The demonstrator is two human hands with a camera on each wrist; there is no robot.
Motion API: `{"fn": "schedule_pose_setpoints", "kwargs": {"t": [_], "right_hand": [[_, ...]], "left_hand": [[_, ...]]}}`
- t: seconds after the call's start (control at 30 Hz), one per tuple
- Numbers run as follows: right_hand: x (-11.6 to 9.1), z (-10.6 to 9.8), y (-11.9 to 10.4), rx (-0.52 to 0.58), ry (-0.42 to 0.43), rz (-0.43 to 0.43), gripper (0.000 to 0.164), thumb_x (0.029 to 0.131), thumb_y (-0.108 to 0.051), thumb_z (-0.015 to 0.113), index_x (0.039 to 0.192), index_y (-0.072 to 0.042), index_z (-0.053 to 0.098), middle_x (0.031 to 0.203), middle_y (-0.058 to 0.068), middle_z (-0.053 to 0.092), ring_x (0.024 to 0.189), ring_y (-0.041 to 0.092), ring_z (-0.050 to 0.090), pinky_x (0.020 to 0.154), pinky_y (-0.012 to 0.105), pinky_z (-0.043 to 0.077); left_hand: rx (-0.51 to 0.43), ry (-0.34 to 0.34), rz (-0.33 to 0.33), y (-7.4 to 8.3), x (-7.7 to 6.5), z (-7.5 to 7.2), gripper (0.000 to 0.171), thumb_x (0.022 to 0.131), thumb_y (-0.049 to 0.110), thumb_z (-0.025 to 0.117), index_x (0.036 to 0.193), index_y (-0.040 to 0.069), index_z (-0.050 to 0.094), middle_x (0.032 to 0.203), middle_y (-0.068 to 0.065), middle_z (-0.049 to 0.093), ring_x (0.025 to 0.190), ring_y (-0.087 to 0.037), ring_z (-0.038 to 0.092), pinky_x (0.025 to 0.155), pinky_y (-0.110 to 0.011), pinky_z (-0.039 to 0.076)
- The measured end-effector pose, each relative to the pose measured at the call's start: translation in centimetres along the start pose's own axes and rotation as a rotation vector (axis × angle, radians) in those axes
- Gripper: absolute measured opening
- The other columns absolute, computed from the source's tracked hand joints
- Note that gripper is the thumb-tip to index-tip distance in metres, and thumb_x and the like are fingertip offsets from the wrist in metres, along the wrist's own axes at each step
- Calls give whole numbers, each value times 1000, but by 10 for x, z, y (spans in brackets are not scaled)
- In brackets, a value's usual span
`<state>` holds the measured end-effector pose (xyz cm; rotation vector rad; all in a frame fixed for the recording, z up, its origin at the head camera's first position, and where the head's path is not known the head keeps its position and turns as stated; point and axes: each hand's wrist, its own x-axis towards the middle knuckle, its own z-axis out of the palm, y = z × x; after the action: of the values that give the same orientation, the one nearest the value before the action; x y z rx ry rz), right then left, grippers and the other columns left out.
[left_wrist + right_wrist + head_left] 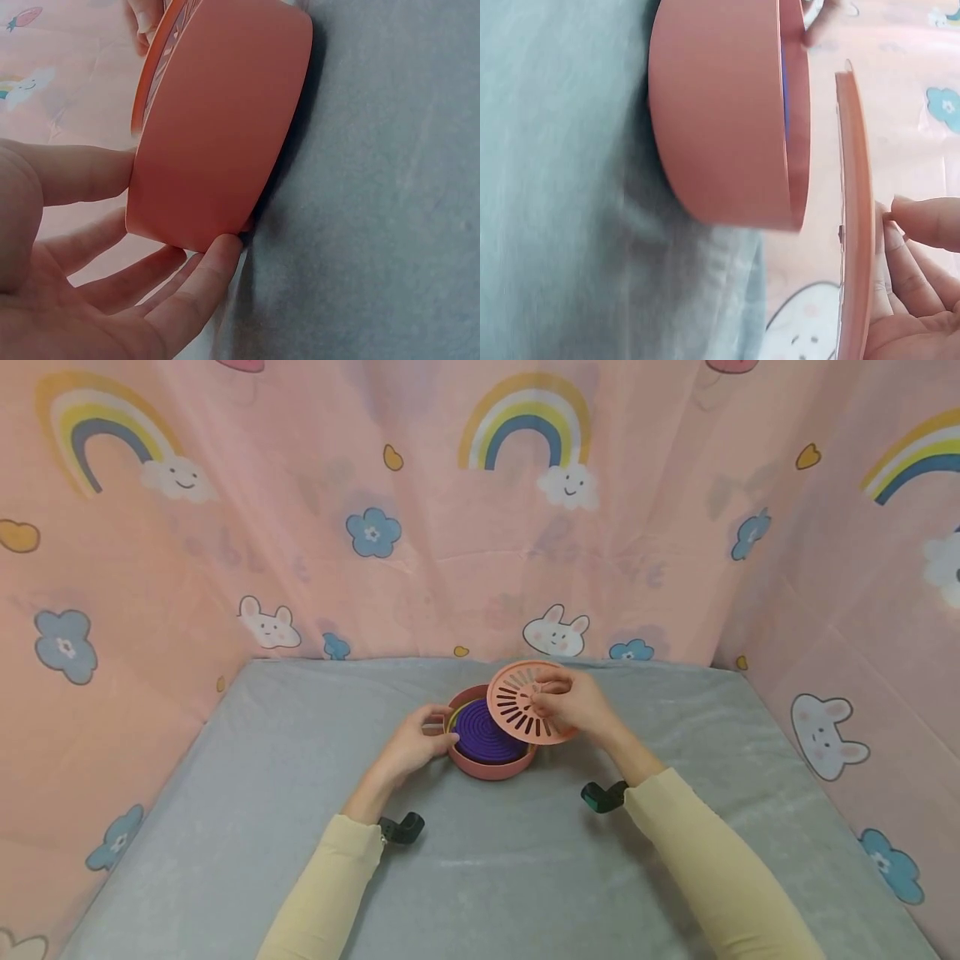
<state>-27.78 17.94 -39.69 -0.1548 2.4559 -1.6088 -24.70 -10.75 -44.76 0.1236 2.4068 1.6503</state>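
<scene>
A round pink box (491,771) stands on the table, holding a purple disc (480,735) with concentric rings. A yellow-green edge shows beside the disc. My left hand (408,745) grips the box's left side, thumb at the rim and fingers against the outer wall. With thumb and fingers, my right hand (583,703) pinches the middle of a pink slotted lid (553,730). The lid is tilted over the right part of the box, hiding some of the disc. In the right wrist view, a gap separates the lid (860,195) from the box (724,112).
Grey cloth (480,877) covers the table. Behind it and at both sides hangs a pink curtain (442,585) printed with rainbows, flowers and rabbits. Dark wrist-worn cameras stick out below the left wrist (405,828) and the right wrist (600,797).
</scene>
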Motion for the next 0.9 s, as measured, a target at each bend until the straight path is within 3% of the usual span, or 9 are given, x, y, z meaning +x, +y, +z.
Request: {"fn": "schedule_pose_setpoints", "kwargs": {"t": [0.47,0.7,0.9], "right_hand": [[6,-37,11,-29,78,36,52,100,-23,65,147,-5,49,135,24,61,88,10,74,83,28,61],[14,-45,24,-36,111,40,53,101,-21,63,149,-4,47,138,25,59,93,15,74,92,37,61],[30,-43,40,-23,140,56,50,102,-17,61,147,-1,47,135,27,59,88,9,72,82,27,61]], "left_hand": [[-13,-1,-9,0,-2,0,50,92,17,72,140,15,56,149,-15,50,133,-34,57,104,-48,53],[-13,-2,-7,1,-2,0,50,92,17,72,140,15,56,149,-15,51,134,-35,56,103,-46,54],[-8,2,-10,0,-1,-1,51,92,18,72,140,17,57,149,-14,51,134,-34,56,102,-46,55]]}}
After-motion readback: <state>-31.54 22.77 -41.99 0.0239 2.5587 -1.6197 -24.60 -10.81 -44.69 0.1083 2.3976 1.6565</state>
